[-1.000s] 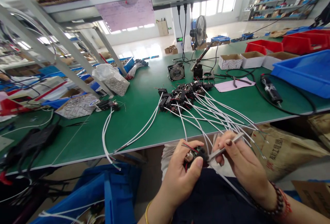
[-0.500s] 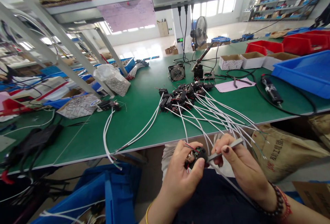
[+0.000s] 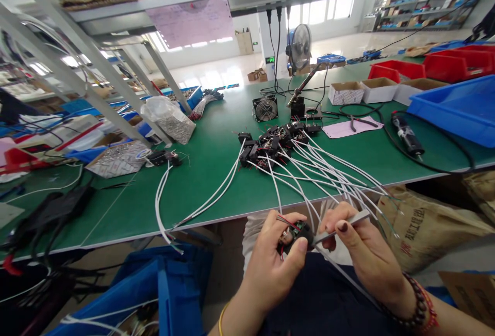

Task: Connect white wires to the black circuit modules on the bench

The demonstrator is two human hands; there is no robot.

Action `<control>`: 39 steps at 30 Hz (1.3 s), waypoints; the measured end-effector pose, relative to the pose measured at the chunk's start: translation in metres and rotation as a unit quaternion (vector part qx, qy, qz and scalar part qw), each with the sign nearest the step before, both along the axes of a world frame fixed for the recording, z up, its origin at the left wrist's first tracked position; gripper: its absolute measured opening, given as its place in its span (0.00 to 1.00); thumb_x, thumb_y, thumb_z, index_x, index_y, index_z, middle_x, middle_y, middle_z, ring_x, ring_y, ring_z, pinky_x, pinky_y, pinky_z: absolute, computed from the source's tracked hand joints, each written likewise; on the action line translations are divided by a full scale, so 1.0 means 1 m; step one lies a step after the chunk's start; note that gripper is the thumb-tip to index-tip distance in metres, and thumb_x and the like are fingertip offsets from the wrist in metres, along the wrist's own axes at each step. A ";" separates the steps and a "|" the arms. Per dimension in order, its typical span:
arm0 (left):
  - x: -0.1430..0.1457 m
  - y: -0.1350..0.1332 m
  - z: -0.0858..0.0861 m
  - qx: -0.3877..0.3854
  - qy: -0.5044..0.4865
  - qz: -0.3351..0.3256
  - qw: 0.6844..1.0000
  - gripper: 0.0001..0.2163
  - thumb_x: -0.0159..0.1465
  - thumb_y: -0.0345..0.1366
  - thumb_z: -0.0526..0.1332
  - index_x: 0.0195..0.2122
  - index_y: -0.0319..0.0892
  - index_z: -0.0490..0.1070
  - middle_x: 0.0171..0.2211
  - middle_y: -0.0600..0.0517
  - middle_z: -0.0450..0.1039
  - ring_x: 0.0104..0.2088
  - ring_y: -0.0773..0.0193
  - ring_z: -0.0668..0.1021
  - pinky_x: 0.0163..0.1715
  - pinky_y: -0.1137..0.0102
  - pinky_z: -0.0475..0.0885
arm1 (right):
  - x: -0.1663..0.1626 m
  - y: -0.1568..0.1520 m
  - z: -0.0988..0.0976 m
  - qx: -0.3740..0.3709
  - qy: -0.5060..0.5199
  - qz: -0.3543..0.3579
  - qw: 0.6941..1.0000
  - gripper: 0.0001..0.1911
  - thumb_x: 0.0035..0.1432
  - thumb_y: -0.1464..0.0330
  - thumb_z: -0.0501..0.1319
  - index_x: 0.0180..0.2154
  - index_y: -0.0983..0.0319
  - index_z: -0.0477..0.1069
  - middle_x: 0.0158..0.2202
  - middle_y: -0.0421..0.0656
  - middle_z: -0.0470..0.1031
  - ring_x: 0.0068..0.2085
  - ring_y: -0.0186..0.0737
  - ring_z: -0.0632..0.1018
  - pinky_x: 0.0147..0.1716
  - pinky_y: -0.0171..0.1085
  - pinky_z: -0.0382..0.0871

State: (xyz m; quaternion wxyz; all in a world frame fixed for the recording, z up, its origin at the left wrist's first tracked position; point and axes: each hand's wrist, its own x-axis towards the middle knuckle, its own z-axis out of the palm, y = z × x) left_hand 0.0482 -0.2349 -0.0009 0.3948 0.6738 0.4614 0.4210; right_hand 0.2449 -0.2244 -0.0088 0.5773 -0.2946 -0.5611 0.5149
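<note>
Near my lap, my left hand [image 3: 270, 264] grips a small black plastic housing [image 3: 307, 231] with a green circuit board and thin red and black wires showing. A pale cable [image 3: 350, 278] runs from the housing down towards my right wrist. My right hand [image 3: 359, 251] pinches slim grey metal tweezers [image 3: 353, 220], their narrow end touching the housing's right side; the exact tip is hard to make out. Beyond my hands, on the green bench [image 3: 209, 181], lies a pile of similar black housings [image 3: 270, 145] with white cables [image 3: 328, 171] hanging over the edge.
A single wired housing [image 3: 162, 158] lies to the left. Further back stand a small fan [image 3: 265, 109] and a soldering iron [image 3: 303, 85] in its holder. Pliers [image 3: 352, 123], an electric screwdriver [image 3: 408, 134] and a blue tray [image 3: 460, 109] are on the right. A blue crate [image 3: 164, 294] stands below left.
Almost nothing differs. My right hand and the tweezers have shifted very slightly to the right, and the housing has turned a touch in my left hand.
</note>
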 end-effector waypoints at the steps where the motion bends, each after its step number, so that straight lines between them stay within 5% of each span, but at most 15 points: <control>1: 0.000 0.000 0.000 0.001 0.001 0.000 1.000 0.15 0.72 0.45 0.62 0.55 0.46 0.78 0.47 0.47 0.76 0.47 0.54 0.79 0.50 0.63 0.73 | 0.000 0.000 0.000 -0.013 0.007 0.008 1.000 0.17 0.80 0.56 0.59 0.39 0.57 0.75 0.33 0.39 0.73 0.31 0.36 0.76 0.32 0.32 0.73; 39: -0.004 -0.004 -0.001 -0.008 -0.013 -0.012 1.000 0.15 0.72 0.46 0.61 0.56 0.49 0.77 0.46 0.49 0.74 0.47 0.54 0.78 0.48 0.63 0.70 | -0.001 -0.002 0.007 -0.048 0.032 0.031 0.998 0.18 0.78 0.54 0.62 0.38 0.58 0.77 0.33 0.40 0.73 0.31 0.35 0.75 0.33 0.31 0.73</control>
